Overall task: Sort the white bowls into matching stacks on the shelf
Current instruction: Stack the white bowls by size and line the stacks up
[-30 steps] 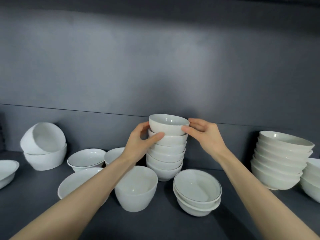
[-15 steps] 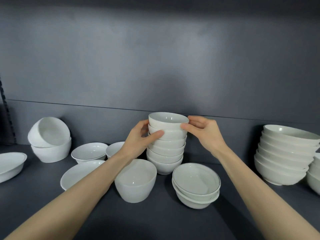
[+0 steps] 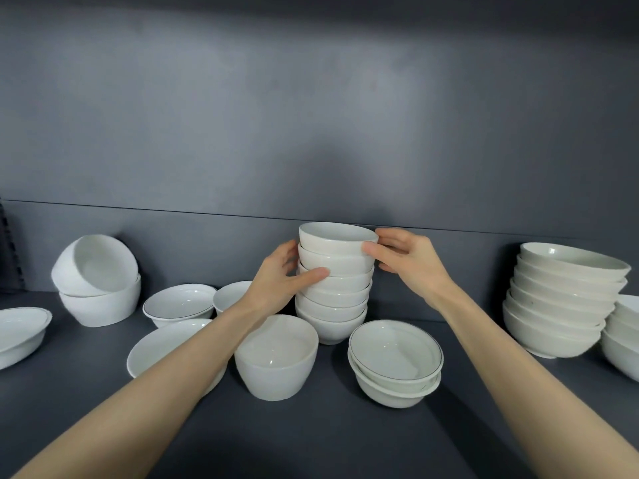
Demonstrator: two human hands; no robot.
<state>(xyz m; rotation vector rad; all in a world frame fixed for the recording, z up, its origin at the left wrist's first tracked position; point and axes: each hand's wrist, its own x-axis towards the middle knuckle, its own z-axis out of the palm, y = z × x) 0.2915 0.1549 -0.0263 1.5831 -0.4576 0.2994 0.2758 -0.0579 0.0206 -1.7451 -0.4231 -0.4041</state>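
Both hands wrap the stack of small white bowls (image 3: pixel 333 295) standing between them, left hand (image 3: pixel 281 283) cupping its middle, right hand (image 3: pixel 409 261) pinching the top bowl (image 3: pixel 337 238). The sound course is probably to seat that bowl level before letting go.

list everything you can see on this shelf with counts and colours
centre stack: six small bowls, white, mid shelf at the back
deep bowl: one, white, before the centre stack
rimmed pair: two nested, white with dark rim line, front right of centre
right stack: about seven wide bowls, white, right
edge stack: count unclear, white, far right, cut off
tilted pair: two deep bowls, white, left, upper tilted
loose bowls: four, white, left side
shelf: one, dark grey
left hand, right hand: two, bare, gripping the centre stack
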